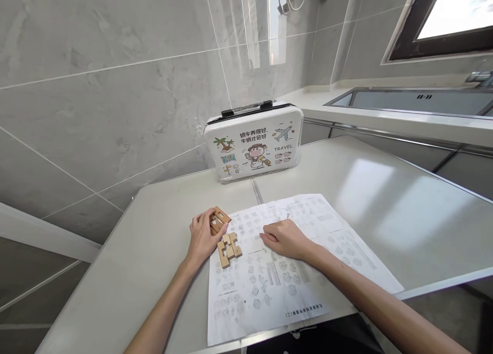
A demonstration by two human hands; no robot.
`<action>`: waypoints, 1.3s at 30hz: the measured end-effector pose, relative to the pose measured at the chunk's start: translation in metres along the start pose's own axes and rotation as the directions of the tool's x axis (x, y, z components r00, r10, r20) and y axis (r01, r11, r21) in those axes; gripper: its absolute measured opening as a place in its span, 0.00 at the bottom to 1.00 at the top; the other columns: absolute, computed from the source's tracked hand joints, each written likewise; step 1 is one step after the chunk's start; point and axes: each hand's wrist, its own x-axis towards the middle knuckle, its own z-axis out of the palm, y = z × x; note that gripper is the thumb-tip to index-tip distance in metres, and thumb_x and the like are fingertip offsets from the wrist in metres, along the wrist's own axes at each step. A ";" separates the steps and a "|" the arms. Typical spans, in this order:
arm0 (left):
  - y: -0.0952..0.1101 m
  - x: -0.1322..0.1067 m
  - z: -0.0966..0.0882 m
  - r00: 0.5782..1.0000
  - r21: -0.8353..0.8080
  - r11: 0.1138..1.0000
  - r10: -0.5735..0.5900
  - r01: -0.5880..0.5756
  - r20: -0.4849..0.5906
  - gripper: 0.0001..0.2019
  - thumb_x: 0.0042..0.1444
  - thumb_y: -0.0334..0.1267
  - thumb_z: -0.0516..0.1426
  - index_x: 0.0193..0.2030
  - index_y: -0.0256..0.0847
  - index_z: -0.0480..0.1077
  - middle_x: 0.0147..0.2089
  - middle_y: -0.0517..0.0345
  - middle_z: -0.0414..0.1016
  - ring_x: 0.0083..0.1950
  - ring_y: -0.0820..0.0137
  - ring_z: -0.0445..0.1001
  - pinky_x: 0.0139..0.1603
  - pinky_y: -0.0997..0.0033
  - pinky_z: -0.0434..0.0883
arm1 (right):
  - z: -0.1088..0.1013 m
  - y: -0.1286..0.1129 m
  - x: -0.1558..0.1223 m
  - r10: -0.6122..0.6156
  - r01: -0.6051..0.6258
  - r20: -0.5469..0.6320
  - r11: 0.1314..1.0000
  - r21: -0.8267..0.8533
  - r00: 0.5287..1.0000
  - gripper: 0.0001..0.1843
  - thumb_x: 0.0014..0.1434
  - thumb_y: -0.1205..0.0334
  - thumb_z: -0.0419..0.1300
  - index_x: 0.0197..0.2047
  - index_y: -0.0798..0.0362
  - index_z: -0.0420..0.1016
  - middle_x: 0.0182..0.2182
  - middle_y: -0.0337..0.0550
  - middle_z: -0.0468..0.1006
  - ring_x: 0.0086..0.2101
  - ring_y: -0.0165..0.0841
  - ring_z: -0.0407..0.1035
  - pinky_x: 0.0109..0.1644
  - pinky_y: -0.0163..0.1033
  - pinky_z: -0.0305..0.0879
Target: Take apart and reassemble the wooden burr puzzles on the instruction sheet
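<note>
My left hand (203, 235) is closed around a brown wooden piece with slots (220, 220), near the left edge of a large printed sheet (269, 308). Just below that hand, several pale wooden puzzle blocks (230, 248) lie together in a notched cluster on the sheet. My right hand (287, 238) rests on the middle of the paper with its fingers curled into a fist; whatever may be inside it is hidden. The sheet carries faint diagrams and lines of text, too small to read.
A white case (254, 143) with cartoon prints and a black handle stands upright at the back of the light table (169, 205), close to the tiled wall. Beyond the table's right side is a counter with a sink (408, 101) below a window.
</note>
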 end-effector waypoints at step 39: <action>0.125 -0.003 0.017 0.880 -0.253 0.852 0.474 -0.459 -0.002 0.43 0.61 0.49 0.66 0.78 0.47 0.52 0.69 0.41 0.66 0.72 0.50 0.62 0.68 0.46 0.70 | -0.022 -0.001 0.016 0.135 -0.349 0.455 -0.466 0.813 0.880 0.28 0.74 0.40 0.52 0.56 0.56 0.75 0.45 0.51 0.82 0.46 0.40 0.78 0.54 0.46 0.74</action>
